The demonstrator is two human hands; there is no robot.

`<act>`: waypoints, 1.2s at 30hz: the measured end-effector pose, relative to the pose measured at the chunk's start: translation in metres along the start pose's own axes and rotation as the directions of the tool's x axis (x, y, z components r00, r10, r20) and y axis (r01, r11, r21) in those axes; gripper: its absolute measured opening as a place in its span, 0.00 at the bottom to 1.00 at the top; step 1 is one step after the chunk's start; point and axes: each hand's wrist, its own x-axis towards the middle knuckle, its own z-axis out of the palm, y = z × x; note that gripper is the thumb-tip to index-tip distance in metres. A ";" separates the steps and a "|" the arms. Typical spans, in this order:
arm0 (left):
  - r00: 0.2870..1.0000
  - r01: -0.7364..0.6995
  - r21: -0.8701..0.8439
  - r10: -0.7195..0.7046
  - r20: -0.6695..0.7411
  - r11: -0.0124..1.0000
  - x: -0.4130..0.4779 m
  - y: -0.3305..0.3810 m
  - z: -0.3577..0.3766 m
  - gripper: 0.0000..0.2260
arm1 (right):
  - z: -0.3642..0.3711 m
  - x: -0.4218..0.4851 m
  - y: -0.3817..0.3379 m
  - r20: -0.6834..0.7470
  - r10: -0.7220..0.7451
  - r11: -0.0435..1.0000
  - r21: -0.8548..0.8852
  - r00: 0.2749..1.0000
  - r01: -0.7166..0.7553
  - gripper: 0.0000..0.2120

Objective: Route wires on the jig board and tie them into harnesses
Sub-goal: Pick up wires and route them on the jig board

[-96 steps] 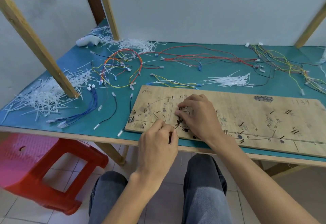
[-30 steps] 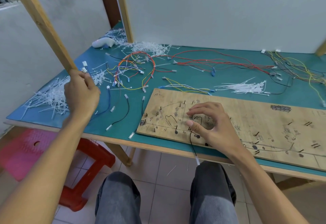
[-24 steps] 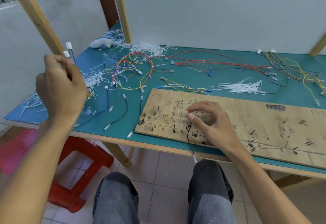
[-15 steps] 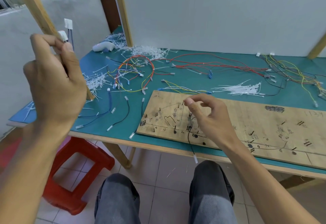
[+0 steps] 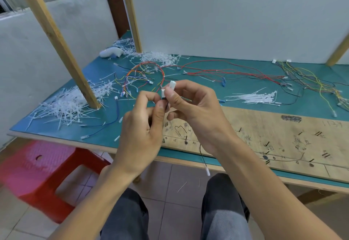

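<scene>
Both hands are raised together above the left end of the wooden jig board (image 5: 283,137). My left hand (image 5: 143,126) pinches dark wires just below two small white connectors (image 5: 168,89). My right hand (image 5: 194,111) pinches those connectors between thumb and forefinger. A blue wire (image 5: 105,123) trails from the hands down to the left across the table. One black wire (image 5: 203,156) with a white terminal runs off the board and hangs over the table's front edge. The board's left end is hidden behind my hands.
The green table (image 5: 245,86) carries a red and yellow wire bundle (image 5: 147,75), long red wires (image 5: 236,73), multicoloured wires (image 5: 311,79) at the right, and white cable ties (image 5: 64,103) (image 5: 253,97). A wooden post (image 5: 56,37) stands at the left. A red stool (image 5: 43,173) sits below.
My left hand brought the connector wires from high on the left to the middle. My right hand lifted off the board and took hold of the white connectors.
</scene>
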 end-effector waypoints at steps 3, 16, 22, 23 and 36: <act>0.999 0.033 -0.041 -0.033 -0.002 0.999 -0.001 -0.002 0.001 0.09 | 0.001 -0.003 0.006 -0.047 -0.003 0.999 0.037 0.999 0.004 0.04; 0.849 0.327 -0.497 -0.481 -0.218 0.804 0.021 -0.024 -0.018 0.09 | 0.001 -0.010 0.016 -0.101 0.005 0.990 0.140 0.995 0.009 0.11; 0.728 0.337 -0.585 -0.598 -0.334 0.737 0.070 -0.067 -0.085 0.14 | -0.032 -0.020 0.000 -0.010 0.042 0.934 0.355 0.999 -0.036 0.10; 0.723 0.346 -0.511 -0.571 -0.390 0.787 0.078 -0.077 -0.095 0.13 | -0.039 -0.021 -0.003 0.005 0.046 0.923 0.383 0.999 -0.044 0.08; 0.966 0.249 0.692 -0.228 -0.123 0.678 0.060 -0.202 -0.056 0.07 | -0.053 -0.007 -0.012 -0.037 0.098 0.989 0.111 0.995 -0.093 0.05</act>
